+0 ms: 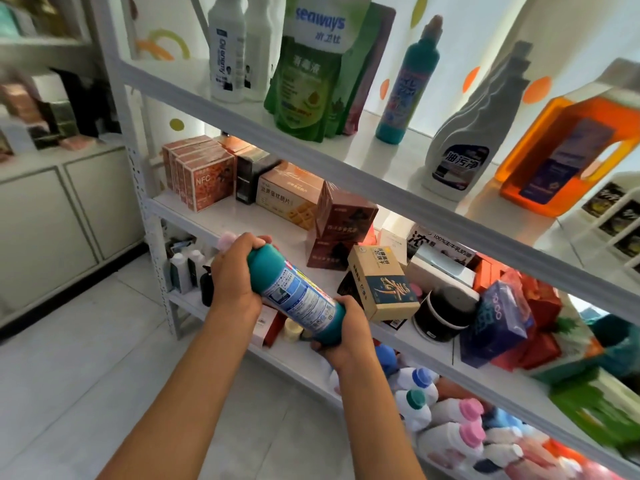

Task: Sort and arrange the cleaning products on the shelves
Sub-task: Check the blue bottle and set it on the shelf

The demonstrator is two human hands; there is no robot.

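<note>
We've got the teal bottle [297, 296] lying slantwise in mid-air, in front of the middle shelf [221, 216]. Left hand [232, 271] curls round its neck end w/ pink cap; right hand [341, 336] grips the base. Behind it, boxes crowd that shelf: a tan box [382, 287] tilted just beside the right hand, a black tub [445, 315] next to it. Top shelf [346, 168]: a matching teal bottle [405, 86] upright between green pouches [308, 74] & a white spray bottle [464, 154]. Bottom level: pile of white bottles [446, 420], lying mixed.
</note>
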